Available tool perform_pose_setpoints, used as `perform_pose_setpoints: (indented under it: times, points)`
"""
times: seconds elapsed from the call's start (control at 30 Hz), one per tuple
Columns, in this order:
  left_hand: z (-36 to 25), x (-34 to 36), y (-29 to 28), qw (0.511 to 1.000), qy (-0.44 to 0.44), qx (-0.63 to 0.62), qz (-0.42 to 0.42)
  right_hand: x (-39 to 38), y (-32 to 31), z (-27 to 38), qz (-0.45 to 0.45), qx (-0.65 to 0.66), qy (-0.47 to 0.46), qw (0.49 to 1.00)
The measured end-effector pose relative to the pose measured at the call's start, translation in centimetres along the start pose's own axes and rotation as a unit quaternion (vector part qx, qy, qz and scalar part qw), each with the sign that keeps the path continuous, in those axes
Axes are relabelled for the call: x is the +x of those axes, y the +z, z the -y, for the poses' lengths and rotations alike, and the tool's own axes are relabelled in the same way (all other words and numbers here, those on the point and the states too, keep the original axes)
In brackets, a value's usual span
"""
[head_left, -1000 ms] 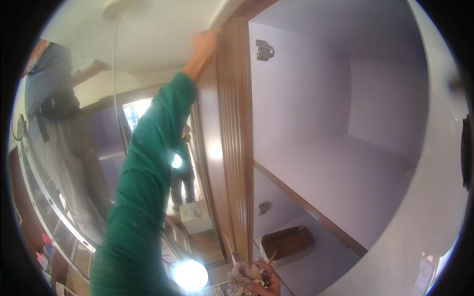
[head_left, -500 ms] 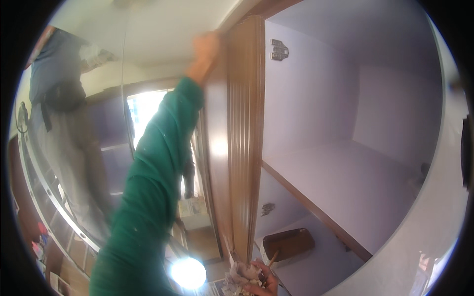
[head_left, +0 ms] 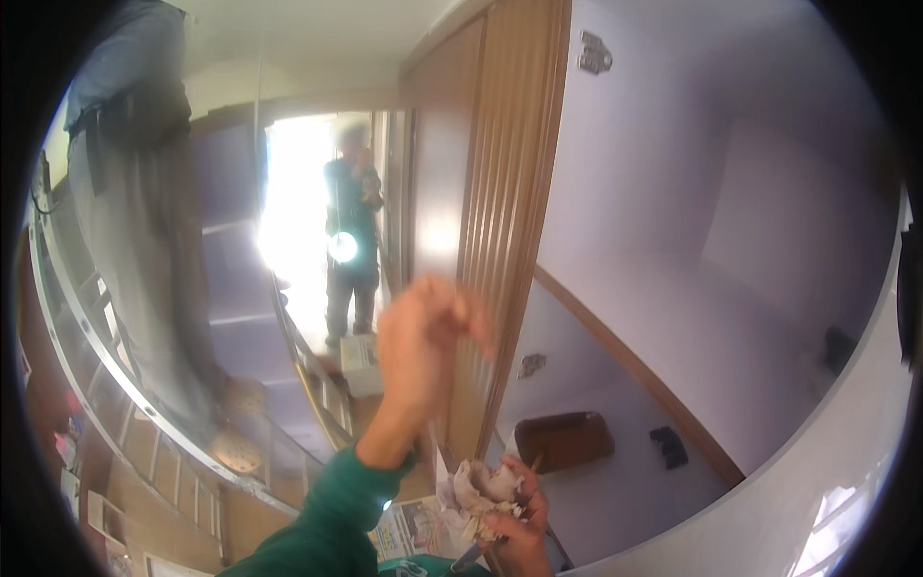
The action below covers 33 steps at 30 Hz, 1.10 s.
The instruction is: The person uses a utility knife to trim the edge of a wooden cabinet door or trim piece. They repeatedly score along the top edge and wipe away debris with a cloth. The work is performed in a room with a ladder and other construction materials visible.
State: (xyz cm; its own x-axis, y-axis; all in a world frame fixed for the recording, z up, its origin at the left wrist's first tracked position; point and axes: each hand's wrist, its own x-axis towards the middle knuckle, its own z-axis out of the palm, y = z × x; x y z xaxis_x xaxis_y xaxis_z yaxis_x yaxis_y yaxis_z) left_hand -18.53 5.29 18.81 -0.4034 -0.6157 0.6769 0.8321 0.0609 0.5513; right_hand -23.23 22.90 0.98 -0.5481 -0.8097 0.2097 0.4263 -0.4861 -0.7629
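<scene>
My left hand, blurred, is raised at the centre in front of the fluted brown wooden frame, its fingers bent; whether it holds anything is unclear. Low at the centre, my right hand grips a crumpled, pale, flaky bundle. A tan stick pokes up behind the bundle, and a dark handle shows beneath it. Beside them is the open lilac cabinet, with metal hinges on its inner side. In its lower compartment lie a brown tray and a small black object.
At left a person in grey trousers stands on an aluminium ladder. Another person stands in the bright doorway, near a pale box. Printed paper lies below my hands. A white curved panel borders the lower right.
My left hand has come down from the top edge of the wooden frame to the middle of the view. The view has tilted, showing more of the floor and the doorway person.
</scene>
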Motion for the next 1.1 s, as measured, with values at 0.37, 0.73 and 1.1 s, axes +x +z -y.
perform_pose_setpoints:
  times: [0.37, 0.73, 1.1]
  points:
    - [-2.3, -14.5, -6.2, 0.979, -0.082, 0.177, -0.060, 0.1, 1.6, 0.5, 0.001, 0.104, -0.097, 0.990]
    - [0.7, -15.7, -7.2, 0.977, -0.211, 0.029, -0.007, -0.1, 3.9, -1.1, 0.007, -0.026, -0.084, 0.996]
    - [1.3, -16.3, -9.7, 0.930, -0.345, 0.099, -0.076, -1.1, 5.0, -3.9, 0.026, -0.093, -0.048, 0.994]
